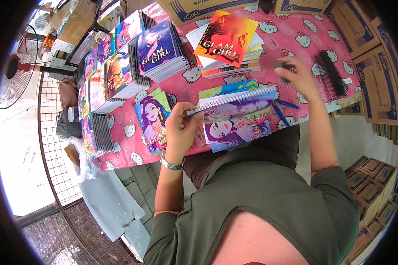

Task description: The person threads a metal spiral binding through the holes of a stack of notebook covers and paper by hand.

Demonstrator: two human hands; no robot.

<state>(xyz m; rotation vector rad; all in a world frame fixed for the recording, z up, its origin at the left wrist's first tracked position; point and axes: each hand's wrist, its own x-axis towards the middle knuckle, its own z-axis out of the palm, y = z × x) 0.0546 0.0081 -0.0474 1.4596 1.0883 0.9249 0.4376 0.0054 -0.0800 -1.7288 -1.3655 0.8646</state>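
A pink table (285, 46) patterned with white cat faces fills the workspace, and right at its near edge, here are the two hands. The left hand (184, 126) has its fingers pinched firmly on the left end of a spiral notebook (239, 110), thumb on the near side. Over to the right hand (300, 78): fingers curled round a small dark object (283, 71), too blurred to name, up in the air beyond the notebook's right end.

And the notebook itself? Between the hands, tilted up, its white spiral (234, 98) running along the top edge. Just below it lies a cover with a purple-haired figure (237, 134); just behind, a green and blue cover (230, 89). Blue-handled pliers (288, 104) sit right beside the spiral's right end, handles spread.

Wider now! Left of the notebook, another illustrated cover (151, 117), partly behind the left hand. Farther back, a pile topped by a red and orange cover (225, 37), and to the left, a purple-topped notebook stack (157, 48). Black coils (331, 73) lie off to the right, with brown cartons (376, 88) beyond, and far left, a fan (20, 73).
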